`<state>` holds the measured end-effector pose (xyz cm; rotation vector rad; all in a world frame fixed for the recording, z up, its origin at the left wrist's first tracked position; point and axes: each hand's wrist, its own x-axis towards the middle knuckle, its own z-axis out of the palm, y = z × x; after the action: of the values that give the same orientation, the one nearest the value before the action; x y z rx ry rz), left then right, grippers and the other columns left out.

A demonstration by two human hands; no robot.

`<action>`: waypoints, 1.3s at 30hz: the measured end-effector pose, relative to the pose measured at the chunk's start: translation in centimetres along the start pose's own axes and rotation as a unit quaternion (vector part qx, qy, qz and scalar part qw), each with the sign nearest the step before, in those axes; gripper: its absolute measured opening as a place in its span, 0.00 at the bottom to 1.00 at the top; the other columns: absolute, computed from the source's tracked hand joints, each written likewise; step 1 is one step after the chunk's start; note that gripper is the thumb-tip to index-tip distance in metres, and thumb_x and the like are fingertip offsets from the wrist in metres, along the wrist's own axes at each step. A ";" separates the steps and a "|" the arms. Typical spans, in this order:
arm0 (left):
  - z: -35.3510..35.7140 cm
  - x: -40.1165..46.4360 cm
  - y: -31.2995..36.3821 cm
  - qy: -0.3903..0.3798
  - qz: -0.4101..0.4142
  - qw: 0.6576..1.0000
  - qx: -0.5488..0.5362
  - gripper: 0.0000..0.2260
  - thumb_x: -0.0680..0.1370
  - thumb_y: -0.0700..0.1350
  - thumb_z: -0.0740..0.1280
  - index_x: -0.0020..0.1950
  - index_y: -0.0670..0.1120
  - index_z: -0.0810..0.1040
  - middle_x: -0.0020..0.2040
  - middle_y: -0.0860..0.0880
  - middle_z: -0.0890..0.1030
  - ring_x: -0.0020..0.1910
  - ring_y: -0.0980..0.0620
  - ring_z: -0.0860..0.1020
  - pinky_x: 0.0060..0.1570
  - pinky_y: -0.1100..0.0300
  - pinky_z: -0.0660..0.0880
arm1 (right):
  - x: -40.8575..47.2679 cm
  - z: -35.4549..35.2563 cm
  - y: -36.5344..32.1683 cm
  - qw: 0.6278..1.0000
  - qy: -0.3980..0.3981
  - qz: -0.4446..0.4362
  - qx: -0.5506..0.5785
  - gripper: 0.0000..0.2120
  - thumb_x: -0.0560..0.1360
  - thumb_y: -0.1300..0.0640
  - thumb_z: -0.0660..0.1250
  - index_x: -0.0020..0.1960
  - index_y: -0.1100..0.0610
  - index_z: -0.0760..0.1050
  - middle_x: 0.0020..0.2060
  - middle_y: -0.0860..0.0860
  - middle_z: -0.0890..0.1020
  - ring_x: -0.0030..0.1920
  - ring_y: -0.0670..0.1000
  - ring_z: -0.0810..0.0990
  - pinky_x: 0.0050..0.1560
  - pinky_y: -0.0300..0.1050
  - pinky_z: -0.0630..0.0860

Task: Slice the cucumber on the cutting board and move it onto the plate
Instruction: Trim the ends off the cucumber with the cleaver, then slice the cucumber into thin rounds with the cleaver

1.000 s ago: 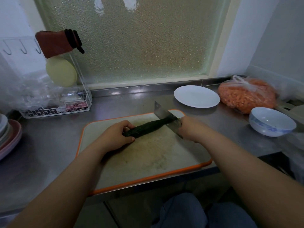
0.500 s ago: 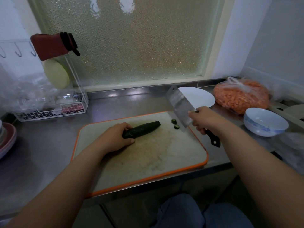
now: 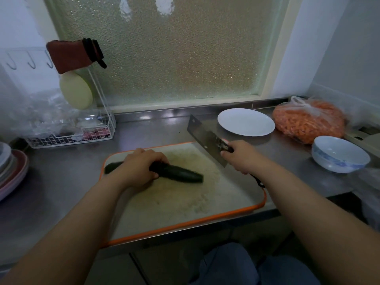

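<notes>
On one cutting board, one cucumber gripped by left hand, right hand clasping one cleaver.

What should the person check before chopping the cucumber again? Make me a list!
1. Cucumber held steady: ok. The left hand grips the cucumber, which lies flat on the cutting board.
2. Cleaver under control: ok. The right hand grips the cleaver by its handle, with the blade off to the right of the cucumber.
3. Fingers away from the cutting end: ok. The left hand sits near the middle, and the cut end sticks out bare.
4. Fingertips tucked in: cannot tell, the hand's back hides them.
5. Plate ready: ok. The white plate stands behind the board, within sight.
6. Earlier slices: cannot tell, none show on the board.
</notes>
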<state>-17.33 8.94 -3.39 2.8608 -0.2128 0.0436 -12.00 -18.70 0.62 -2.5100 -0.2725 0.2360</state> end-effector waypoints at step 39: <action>3.0 3.9 5.0 0.111 0.055 0.991 -0.053 0.05 0.74 0.49 0.68 0.47 0.51 0.76 0.45 0.53 0.74 0.45 0.51 0.74 0.41 0.61 0.64 | 0.2 3.8 -2.9 0.990 -0.055 0.004 -0.132 0.04 0.78 0.57 0.58 0.45 0.57 0.67 0.34 0.52 0.70 0.34 0.55 0.71 0.26 0.39 0.60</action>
<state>-14.23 2.83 -4.80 2.7089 -0.3176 0.3605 -13.11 -14.23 -0.76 -2.7653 -0.3577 0.3633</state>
